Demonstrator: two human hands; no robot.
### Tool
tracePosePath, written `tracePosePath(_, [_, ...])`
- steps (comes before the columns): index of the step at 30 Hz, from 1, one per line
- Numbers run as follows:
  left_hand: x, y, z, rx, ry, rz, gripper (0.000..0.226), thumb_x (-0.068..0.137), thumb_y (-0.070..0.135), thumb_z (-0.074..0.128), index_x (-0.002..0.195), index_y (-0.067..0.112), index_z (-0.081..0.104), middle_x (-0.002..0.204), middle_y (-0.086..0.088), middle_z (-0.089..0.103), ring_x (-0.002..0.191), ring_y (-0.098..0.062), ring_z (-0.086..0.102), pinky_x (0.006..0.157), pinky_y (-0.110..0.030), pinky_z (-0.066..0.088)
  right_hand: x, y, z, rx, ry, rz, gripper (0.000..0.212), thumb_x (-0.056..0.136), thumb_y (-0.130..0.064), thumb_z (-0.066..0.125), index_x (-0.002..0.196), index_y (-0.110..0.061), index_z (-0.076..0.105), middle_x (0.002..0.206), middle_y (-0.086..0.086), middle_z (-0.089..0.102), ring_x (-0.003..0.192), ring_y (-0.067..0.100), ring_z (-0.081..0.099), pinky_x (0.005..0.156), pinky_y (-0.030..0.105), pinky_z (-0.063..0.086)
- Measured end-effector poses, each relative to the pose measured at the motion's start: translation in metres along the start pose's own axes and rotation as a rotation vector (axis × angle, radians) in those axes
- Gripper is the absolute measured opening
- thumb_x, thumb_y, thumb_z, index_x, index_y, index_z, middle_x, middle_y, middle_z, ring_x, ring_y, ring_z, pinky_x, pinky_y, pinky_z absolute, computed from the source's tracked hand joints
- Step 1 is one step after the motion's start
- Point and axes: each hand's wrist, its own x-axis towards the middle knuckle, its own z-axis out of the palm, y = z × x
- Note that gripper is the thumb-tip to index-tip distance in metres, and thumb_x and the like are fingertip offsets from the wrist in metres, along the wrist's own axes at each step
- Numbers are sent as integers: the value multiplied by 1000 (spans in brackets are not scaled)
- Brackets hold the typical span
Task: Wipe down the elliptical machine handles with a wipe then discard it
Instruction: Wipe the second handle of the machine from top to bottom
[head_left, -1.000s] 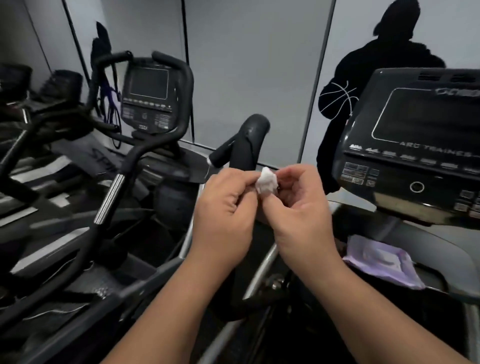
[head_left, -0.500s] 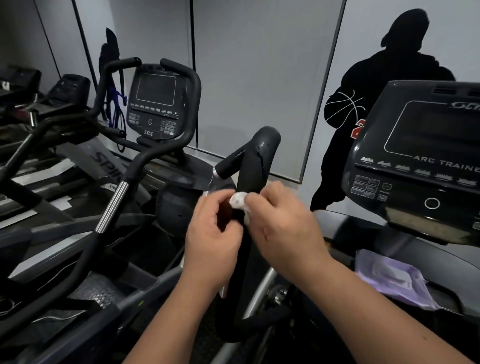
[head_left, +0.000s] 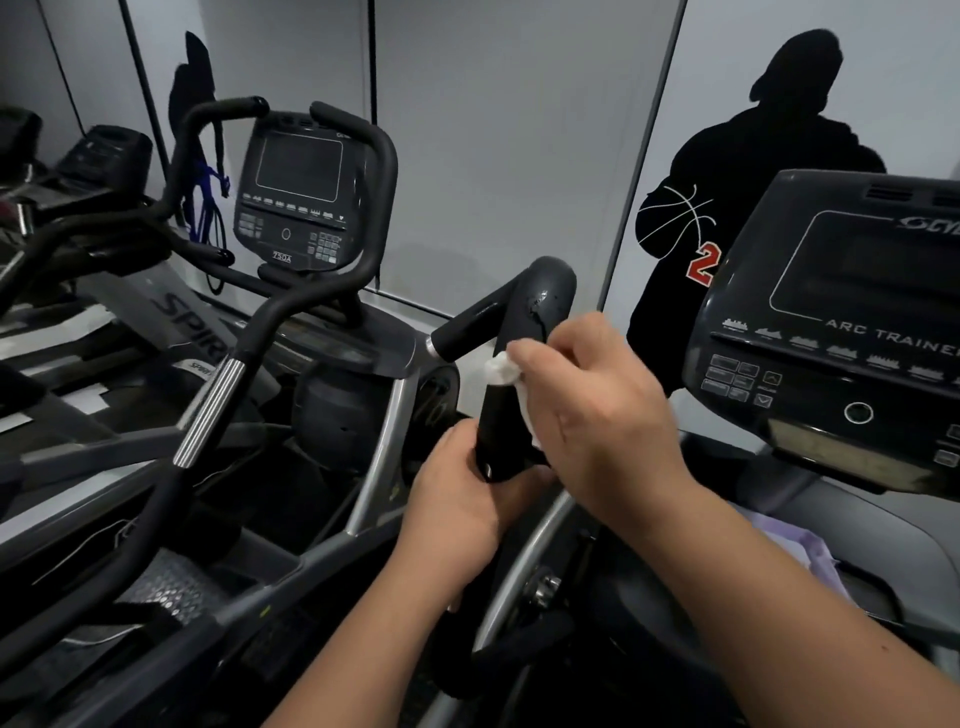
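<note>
Gripping the black handle (head_left: 519, 374) low down, the left hand (head_left: 457, 499) wraps its fingers round it; just above, the right hand (head_left: 597, 410) presses a bunched white wipe (head_left: 503, 368) against the handle, fingers curled over it.

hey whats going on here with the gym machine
A person is cleaning an arc trainer's black handle. Their right hand presses a white wipe against the upright grip, while the left hand grips the same handle lower down to steady it. The wiping is under way, and nothing has been discarded yet. A purple wipe packet lies on the machine below the console.
</note>
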Motion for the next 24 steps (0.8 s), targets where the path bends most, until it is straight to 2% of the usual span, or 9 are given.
tracePosePath(2, [2,-3,2,5,-7,-29,44,54,59,81,82,32,61,78,-1,71,71,-18,69,66,-53,58,-4,-6,0,1,-17,-25,7,91,-11,60,93,-7,65,83,9,51,69,29,49,51,34,44])
tracePosePath(6, [5,3,-1,191,-66,82,28,66,62,60,90,47,60,84,11,73,82,-2,69,75,-38,59,-14,-12,6,80,-131,-97,27,93,-6,63,83,-28,49,73,-7,41,63,18,45,52,34,45])
tracePosePath(8, [6,1,-1,221,-32,19,31,65,59,66,86,36,60,78,9,71,75,-7,69,68,-38,59,-6,-12,5,46,-41,-96,10,91,-6,57,85,-12,62,76,2,46,62,23,46,50,32,41])
tracePosePath(10, [4,-2,-4,238,-10,-48,32,64,56,70,79,31,57,72,7,70,70,-9,67,59,-32,55,3,-17,4,36,25,-7,14,89,-9,54,88,-1,66,81,9,51,62,27,48,48,32,43])
tracePosePath(15, [-2,1,-11,332,-65,142,29,71,58,53,89,35,52,79,10,66,74,-1,63,56,-15,44,-17,-35,4,3,-149,-53,23,89,-5,65,71,-14,54,63,3,49,54,25,50,47,37,48])
tracePosePath(17, [-4,-1,-11,277,-37,55,28,70,53,63,89,34,55,78,11,67,73,-1,63,62,-21,51,-12,-30,3,-10,-60,-82,12,89,-7,66,78,-7,63,71,8,52,61,29,50,51,38,46])
tracePosePath(20, [-8,-6,-13,223,-23,-43,26,69,43,73,83,30,56,77,9,67,74,-6,64,67,-30,55,13,-18,-2,-20,115,49,15,93,-10,57,95,-1,68,88,13,54,71,35,54,55,42,49])
tracePosePath(22, [-13,-7,-15,211,-35,-26,25,71,43,73,82,29,55,78,8,65,73,-5,62,63,-28,52,15,-20,-6,-10,113,69,12,93,-5,56,95,-2,68,87,14,55,70,35,55,54,42,50])
tracePosePath(24, [-15,-4,-15,232,-11,-14,27,71,48,71,81,29,55,75,7,65,70,-6,62,57,-26,47,0,-32,-7,-20,-25,26,13,93,-2,55,81,-6,60,72,12,55,60,33,54,51,43,52])
